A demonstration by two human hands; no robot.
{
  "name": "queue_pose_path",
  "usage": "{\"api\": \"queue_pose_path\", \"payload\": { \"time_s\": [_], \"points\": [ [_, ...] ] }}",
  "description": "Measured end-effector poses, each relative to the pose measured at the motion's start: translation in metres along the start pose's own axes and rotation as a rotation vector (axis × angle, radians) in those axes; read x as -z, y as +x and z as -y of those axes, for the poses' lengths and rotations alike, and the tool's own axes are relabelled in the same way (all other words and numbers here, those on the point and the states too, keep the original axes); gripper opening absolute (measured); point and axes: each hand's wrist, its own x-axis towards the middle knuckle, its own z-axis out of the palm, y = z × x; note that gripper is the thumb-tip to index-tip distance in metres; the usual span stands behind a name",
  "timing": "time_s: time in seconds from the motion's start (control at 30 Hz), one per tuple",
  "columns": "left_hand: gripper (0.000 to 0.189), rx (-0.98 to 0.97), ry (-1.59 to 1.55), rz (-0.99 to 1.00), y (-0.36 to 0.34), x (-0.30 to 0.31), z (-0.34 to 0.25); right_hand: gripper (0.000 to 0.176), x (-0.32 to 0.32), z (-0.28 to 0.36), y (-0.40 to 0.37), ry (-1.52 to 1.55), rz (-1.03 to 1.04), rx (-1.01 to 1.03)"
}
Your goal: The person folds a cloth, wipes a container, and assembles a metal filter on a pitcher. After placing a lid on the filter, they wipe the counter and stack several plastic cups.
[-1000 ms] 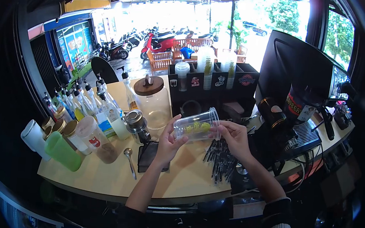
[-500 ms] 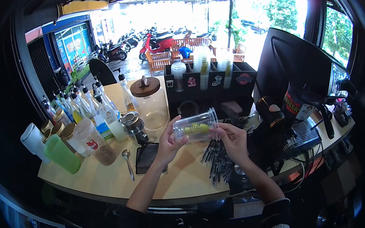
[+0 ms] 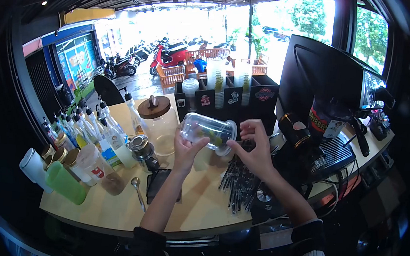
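Note:
A clear plastic cup (image 3: 205,130) lies on its side in the air above the counter, its rim toward the right. Wrapped round its base end is my left hand (image 3: 186,148), thumb along the near side. My right hand (image 3: 254,149) is at the rim, fingers apart and curved, with the thumb tip at or very near the rim's lower edge; whether it touches is hard to tell. Green print or contents show faintly through the cup. Behind it stands a black organizer (image 3: 226,104) with stacked clear cups (image 3: 216,80).
A wooden-lidded glass jar (image 3: 159,124), a metal pot (image 3: 142,149), pump bottles (image 3: 109,136) and a green container (image 3: 66,182) stand left. A spoon (image 3: 138,193) and a black pad (image 3: 157,187) lie nearer. Wrapped straws (image 3: 236,184) and a coffee machine (image 3: 333,80) are right.
The cup has turned in my left hand, its print now less visible. My right hand has loosened from the rim, its fingers opening apart. The view has shifted slightly.

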Motion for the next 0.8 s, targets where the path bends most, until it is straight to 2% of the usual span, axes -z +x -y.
{"api": "queue_pose_path", "payload": {
  "time_s": [0.03, 0.07, 0.13, 0.2, 0.3, 0.37, 0.4, 0.43, 0.47, 0.53, 0.57, 0.6, 0.67, 0.7, 0.77, 0.8],
  "points": [
    [0.069, -0.12, 0.166, 0.034, 0.005, -0.005, -0.004, 0.059, 0.004, 0.006, 0.008, -0.006, -0.004, 0.003],
    [0.085, -0.156, 0.232, 0.035, 0.011, -0.008, -0.003, 0.06, 0.006, 0.018, 0.017, -0.059, 0.027, 0.107],
    [0.091, -0.21, 0.322, 0.085, 0.021, -0.018, -0.004, 0.064, 0.004, 0.026, 0.032, -0.173, 0.09, 0.271],
    [0.106, -0.252, 0.455, 0.132, 0.027, -0.032, -0.009, 0.064, -0.002, 0.025, 0.042, -0.238, 0.116, 0.284],
    [0.106, -0.294, 0.478, 0.152, 0.037, -0.04, -0.004, 0.065, -0.003, 0.021, 0.057, -0.316, 0.127, 0.267],
    [0.102, -0.344, 0.471, 0.159, 0.044, -0.038, 0.004, 0.063, -0.003, 0.004, 0.076, -0.281, 0.114, 0.263],
    [0.097, -0.329, 0.569, 0.101, 0.045, -0.037, 0.008, 0.063, -0.001, -0.005, 0.09, -0.284, 0.106, 0.266],
    [0.091, -0.311, 0.665, 0.042, 0.045, -0.034, 0.012, 0.062, 0.003, -0.015, 0.109, -0.262, -0.019, 0.279],
    [0.076, -0.215, 0.679, 0.055, 0.043, -0.03, 0.018, 0.061, 0.009, -0.024, 0.129, -0.242, -0.144, 0.29],
    [0.063, 0.021, 0.677, 0.231, 0.038, -0.003, 0.063, 0.062, 0.02, -0.042, 0.174, -0.304, -0.264, 0.243],
    [0.053, 0.042, 0.737, 0.321, 0.03, 0.017, 0.097, 0.063, 0.026, -0.059, 0.198, -0.342, -0.289, 0.327],
    [0.045, 0.06, 0.916, 0.361, 0.016, 0.034, 0.123, 0.063, 0.028, -0.069, 0.213, -0.315, -0.278, 0.276],
    [0.039, 0.274, 0.901, 0.522, -0.004, 0.049, 0.147, 0.063, 0.031, -0.088, 0.237, -0.343, -0.216, 0.202],
    [0.039, 0.272, 0.901, 0.526, -0.011, 0.052, 0.155, 0.064, 0.031, -0.102, 0.247, -0.367, -0.186, 0.176],
    [0.035, -0.075, 1.179, 0.524, -0.018, 0.056, 0.167, 0.064, 0.031, -0.113, 0.259, -0.385, -0.138, 0.116],
    [0.036, -0.054, 1.156, 0.514, -0.02, 0.052, 0.162, 0.065, 0.031, -0.12, 0.264, -0.4, -0.084, 0.055]
  ]
}}
